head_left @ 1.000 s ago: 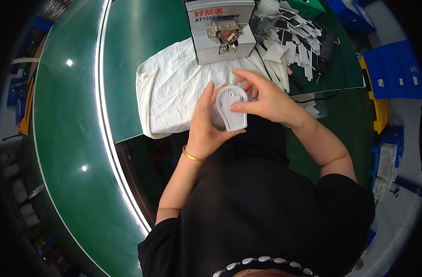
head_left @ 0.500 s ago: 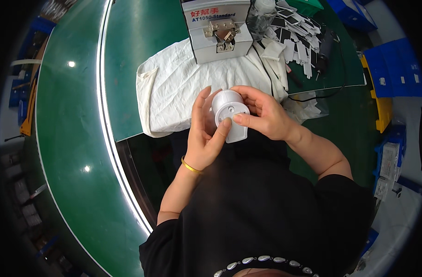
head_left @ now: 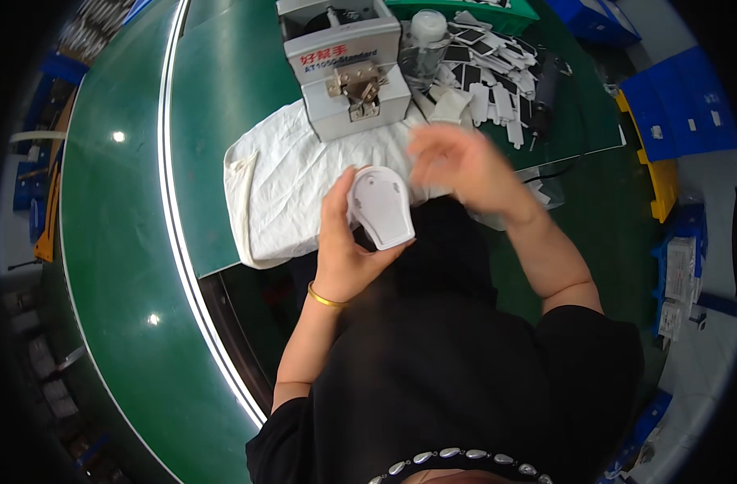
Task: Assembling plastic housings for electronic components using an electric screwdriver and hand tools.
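Pulled off the white housing (head_left: 383,211), the right hand (head_left: 457,165) blurs, grip unreadable, while the left hand (head_left: 346,256) grasps the housing by the near edge of the worktop (head_left: 223,73), seemingly mid-handling, the next move needing a steady hold.

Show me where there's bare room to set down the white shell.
For the shell, bare patches are the green table between the light strip and the machine and cloth, and the broad green surface left of that strip. It's crowded right of the machine: jar, white pieces, screwdriver.
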Tool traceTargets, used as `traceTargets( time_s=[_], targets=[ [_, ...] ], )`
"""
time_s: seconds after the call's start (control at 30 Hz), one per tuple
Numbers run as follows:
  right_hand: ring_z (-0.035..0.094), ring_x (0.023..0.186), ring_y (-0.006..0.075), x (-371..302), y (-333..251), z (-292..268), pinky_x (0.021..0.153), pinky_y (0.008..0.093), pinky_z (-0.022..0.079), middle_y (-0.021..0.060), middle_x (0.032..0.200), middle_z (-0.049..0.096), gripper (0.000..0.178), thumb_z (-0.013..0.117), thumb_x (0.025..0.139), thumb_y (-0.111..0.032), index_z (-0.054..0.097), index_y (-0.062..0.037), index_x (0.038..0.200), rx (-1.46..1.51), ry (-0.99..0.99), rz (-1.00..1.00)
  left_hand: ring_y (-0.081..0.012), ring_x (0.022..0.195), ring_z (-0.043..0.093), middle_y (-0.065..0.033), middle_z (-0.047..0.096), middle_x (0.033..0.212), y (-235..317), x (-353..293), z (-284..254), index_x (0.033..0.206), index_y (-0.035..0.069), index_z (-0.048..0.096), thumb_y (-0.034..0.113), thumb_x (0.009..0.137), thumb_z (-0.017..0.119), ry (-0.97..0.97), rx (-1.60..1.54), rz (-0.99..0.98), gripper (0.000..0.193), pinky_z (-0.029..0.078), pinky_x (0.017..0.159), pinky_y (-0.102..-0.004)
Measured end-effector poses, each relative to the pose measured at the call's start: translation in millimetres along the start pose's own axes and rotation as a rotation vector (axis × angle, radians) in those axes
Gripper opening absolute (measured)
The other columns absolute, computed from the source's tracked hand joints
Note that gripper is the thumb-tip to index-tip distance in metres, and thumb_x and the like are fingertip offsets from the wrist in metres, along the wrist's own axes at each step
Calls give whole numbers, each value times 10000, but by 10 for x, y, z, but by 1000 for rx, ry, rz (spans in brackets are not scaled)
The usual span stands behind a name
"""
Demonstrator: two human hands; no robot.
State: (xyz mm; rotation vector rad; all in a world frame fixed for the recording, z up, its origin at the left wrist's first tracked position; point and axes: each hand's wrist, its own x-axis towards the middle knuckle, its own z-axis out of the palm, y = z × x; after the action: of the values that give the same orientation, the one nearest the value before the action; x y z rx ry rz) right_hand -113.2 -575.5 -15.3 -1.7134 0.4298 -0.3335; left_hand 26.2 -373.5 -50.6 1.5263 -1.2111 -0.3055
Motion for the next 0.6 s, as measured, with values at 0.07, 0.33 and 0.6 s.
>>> traceTargets(
  time_s=[0.07, 0.33, 0.6],
  targets=[
    [658, 931, 123, 162, -54, -574, 887, 274, 515, 46, 1044, 707, 360, 716, 894, -88, 626, 14, 1227, -287, 439, -71, -336, 1252, 521, -173, 488, 1413, -45, 1, 31, 1499, 19, 299, 117, 578, 941, 81, -36, -84, 1127, 431, 1061, -405],
    [671, 735, 200, 276, 685, -2426, 648, 307, 511, 137, 878, 703, 568, 836, 736, -408, 680, 45, 1041, -594, 778, 708, -332, 1246, 550, -168, 539, 1402, -80, 64, 19, 1497, 16, 299, 132, 570, 950, -5, 97, 7, 1138, 473, 1029, -398],
    [577, 1166, 345, 139, 843, -2481, 1034, 506, 428, 219, 1273, 573, 484, 602, 871, -108, 482, 59, 1309, 1047, 150, -184, -345, 1276, 552, -204, 525, 1424, -111, 20, -23, 1494, 2, 243, 183, 572, 964, -46, 115, -29, 1184, 430, 1070, -417]
  ],
)
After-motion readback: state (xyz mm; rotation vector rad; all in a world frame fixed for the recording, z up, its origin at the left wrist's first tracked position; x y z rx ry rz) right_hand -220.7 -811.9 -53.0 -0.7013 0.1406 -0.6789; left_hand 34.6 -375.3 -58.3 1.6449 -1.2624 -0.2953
